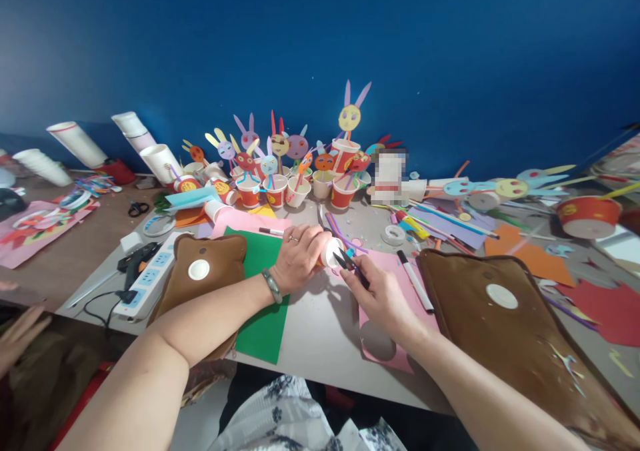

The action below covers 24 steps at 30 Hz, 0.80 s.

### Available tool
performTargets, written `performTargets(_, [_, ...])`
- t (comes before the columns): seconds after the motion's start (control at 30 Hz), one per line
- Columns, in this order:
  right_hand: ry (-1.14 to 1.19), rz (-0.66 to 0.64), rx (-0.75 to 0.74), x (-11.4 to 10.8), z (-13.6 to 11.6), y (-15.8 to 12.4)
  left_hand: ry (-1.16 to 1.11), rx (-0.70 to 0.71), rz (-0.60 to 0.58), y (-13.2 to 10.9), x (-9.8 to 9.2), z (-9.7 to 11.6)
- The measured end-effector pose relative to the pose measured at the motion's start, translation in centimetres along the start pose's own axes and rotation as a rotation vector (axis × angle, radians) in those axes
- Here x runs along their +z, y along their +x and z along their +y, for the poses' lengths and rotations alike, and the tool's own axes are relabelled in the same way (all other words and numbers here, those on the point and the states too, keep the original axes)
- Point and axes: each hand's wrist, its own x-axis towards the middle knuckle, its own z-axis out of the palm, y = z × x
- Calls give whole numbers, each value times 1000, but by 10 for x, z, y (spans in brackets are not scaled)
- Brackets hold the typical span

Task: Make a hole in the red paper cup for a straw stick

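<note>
My left hand (pixel 299 256) is wrapped round a small paper cup (pixel 332 251) lying on its side, its white bottom turned toward my right hand. My right hand (pixel 381 295) is closed on a pair of small dark scissors (pixel 349 263) whose tips touch the cup's bottom. Both hands hover over the grey table (pixel 320 331). A green paper sheet (pixel 264 284) lies under my left wrist and a pink sheet (pixel 387 271) under my right hand. A marker pen (pixel 414 280) lies on the pink sheet, just right of my right hand.
Several red-and-white cups with paper bunny figures (pixel 300 164) stand at the back. Two brown pads (pixel 200 271) (pixel 505 317) flank my hands. A power strip (pixel 150 277) and glue gun (pixel 137 257) lie left. Tape roll (pixel 393 235), straws and paper scraps lie right. Another person's hand (pixel 17 334) shows at far left.
</note>
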Motion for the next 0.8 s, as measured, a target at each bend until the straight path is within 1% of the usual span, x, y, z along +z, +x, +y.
performTargets(0.17, [-18, 3, 1, -1, -4, -1, -39, -22, -28, 0, 0, 0])
performTargets(0.27, [-39, -12, 6, -1, -5, -1, -57, -29, -20, 0, -1, 0])
performTargets(0.43, [-50, -11, -36, -1, -7, -2, -79, -45, -28, -1, -1, 0])
performTargets(0.6, [-73, -13, -49, -2, -9, -2, -117, -83, -63, -2, 0, 1])
performTargets(0.8, [-93, -20, -73, -4, -9, -3, -166, -97, -73, -2, 0, 2])
